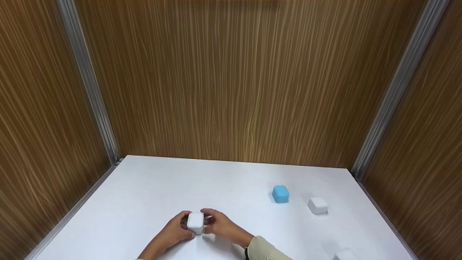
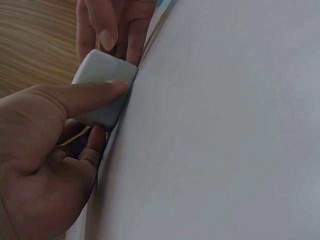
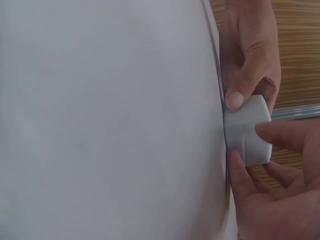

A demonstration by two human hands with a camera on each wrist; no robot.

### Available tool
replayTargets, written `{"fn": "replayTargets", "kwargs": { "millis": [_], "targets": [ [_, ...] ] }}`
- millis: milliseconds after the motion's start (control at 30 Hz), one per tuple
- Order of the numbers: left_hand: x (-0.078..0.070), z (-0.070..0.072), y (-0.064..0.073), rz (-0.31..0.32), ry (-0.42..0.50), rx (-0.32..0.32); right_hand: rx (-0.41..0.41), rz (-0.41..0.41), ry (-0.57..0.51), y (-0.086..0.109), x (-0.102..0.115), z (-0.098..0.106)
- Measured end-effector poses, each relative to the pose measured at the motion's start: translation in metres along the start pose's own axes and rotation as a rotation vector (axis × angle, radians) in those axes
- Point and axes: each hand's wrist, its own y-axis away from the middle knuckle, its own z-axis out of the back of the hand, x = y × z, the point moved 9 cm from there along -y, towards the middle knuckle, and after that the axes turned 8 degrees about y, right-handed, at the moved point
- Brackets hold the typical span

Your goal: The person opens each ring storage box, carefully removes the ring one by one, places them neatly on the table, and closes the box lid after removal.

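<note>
A white rounded block [image 1: 195,222] stands on the white table between my two hands. My left hand [image 1: 173,229] grips it from the left, and in the left wrist view the thumb [image 2: 97,95] lies across its near face with other fingers beneath and behind. My right hand [image 1: 224,226] is at the block's right side, fingers loosely bent and spread. In the right wrist view, one of its fingertips [image 3: 262,131] overlaps the block and another is close to its lower corner by the table. The right palm is hidden from the head view.
A blue block [image 1: 280,194] sits to the right, farther back. Past it is a second white block [image 1: 318,205], and another white block [image 1: 345,254] is partly cut off at the bottom edge. Wood-patterned panels [image 1: 231,83] with metal corner posts enclose the table [image 1: 173,180].
</note>
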Motion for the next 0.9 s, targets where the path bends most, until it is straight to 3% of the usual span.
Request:
{"fn": "replayTargets", "kwargs": {
  "millis": [133,367,567,900],
  "targets": [
    [0.0,-0.003,-0.004,-0.008,-0.006,0.023,0.002,0.013,0.019,0.001,0.001,0.002],
    [-0.003,-0.006,-0.009,-0.021,-0.044,0.056,-0.064,0.051,0.104,0.0,0.0,0.008],
    [0.002,-0.006,-0.005,-0.004,-0.037,0.078,-0.074,0.0,0.092,0.0,-0.003,0.003],
    [0.007,0.006,0.006,0.004,-0.007,0.063,-0.085,0.009,0.12,-0.003,0.01,-0.009]
  ]
}}
